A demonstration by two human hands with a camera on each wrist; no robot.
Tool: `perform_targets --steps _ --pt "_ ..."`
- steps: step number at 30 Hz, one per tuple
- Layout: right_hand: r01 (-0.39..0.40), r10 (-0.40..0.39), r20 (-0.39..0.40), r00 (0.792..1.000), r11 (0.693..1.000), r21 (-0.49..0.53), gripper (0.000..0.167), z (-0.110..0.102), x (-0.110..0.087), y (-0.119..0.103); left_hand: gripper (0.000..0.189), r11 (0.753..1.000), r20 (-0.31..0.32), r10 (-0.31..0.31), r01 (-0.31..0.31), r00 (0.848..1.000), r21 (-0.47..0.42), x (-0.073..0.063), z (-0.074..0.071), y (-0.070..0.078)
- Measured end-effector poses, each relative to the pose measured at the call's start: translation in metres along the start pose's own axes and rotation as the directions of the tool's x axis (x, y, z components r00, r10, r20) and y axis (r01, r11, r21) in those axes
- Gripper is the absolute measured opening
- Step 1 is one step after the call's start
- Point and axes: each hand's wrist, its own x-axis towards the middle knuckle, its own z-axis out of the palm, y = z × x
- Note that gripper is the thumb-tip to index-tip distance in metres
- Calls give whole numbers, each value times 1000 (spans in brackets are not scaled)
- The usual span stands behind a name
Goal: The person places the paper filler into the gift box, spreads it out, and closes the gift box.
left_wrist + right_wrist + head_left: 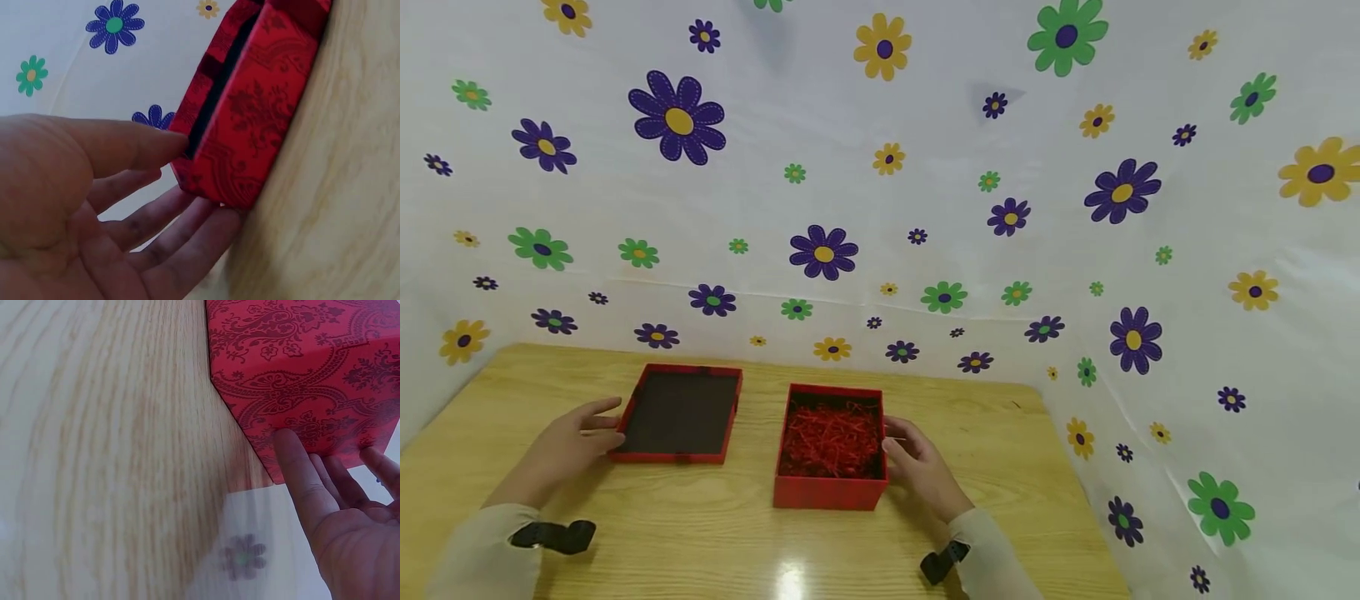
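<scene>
On the left lies a shallow red box lid, inside up, with a dark lining. My left hand is at its left edge; in the left wrist view the thumb is at the rim and the fingers are against the outer wall, pinching it. A deeper red box with a dark floral pattern stands to the right, open at the top and holding red shredded paper. My right hand touches its right wall with fairly straight fingertips.
Both box parts are on a light wooden table, with a gap of bare wood between them. A white sheet with flower prints hangs behind and along the right side. Dark straps circle both wrists.
</scene>
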Motion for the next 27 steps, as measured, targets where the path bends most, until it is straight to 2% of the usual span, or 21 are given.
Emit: perform_targets --steps 5,12,21,25,27 --pt "8 -8 15 1000 1000 6 48 2 2 0 71 1000 29 6 -6 1000 22 -2 -2 -5" --pt "6 -6 15 1000 1000 17 48 -1 2 2 64 984 95 -44 59 995 -166 0 1 -1" --pt "-6 6 5 1000 1000 9 47 0 0 1 60 975 78 -60 75 995 -207 -2 4 0" --pt "-7 7 6 1000 1000 -1 48 0 0 0 60 979 59 -72 82 996 -186 -2 3 2" --pt "-10 10 7 1000 1000 -9 48 -1 -1 0 61 986 42 -76 82 996 -147 -3 2 6"
